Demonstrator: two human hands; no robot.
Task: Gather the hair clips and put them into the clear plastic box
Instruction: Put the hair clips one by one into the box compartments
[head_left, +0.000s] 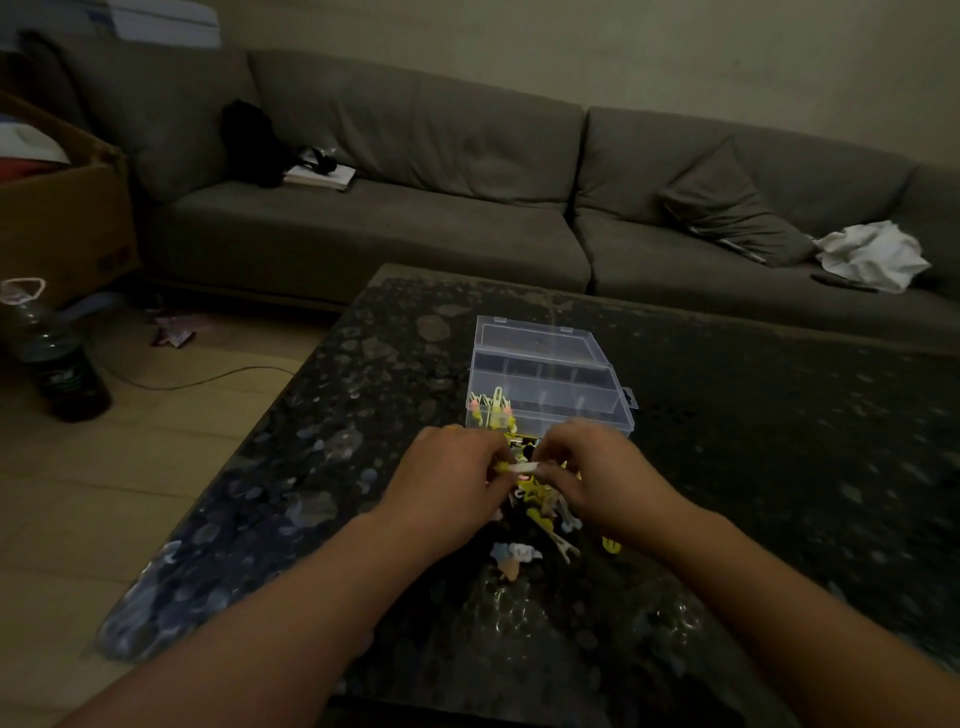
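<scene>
Hair clips (540, 501), small plastic ones mostly yellow with some pale and pink, lie in a loose pile on the dark speckled stone tabletop (753, 441), just in front of the clear plastic box (545, 384). We see the box standing open, its hinged lid tipped back, with a few yellow and pink clips (491, 408) already in its front left compartment. Our left hand (449, 475) and right hand (597, 467) meet over the pile, fingers of both pinched on one pale, slim clip (519, 467) held between them. Behind the tabletop runs a long grey fabric sofa (415, 197).
</scene>
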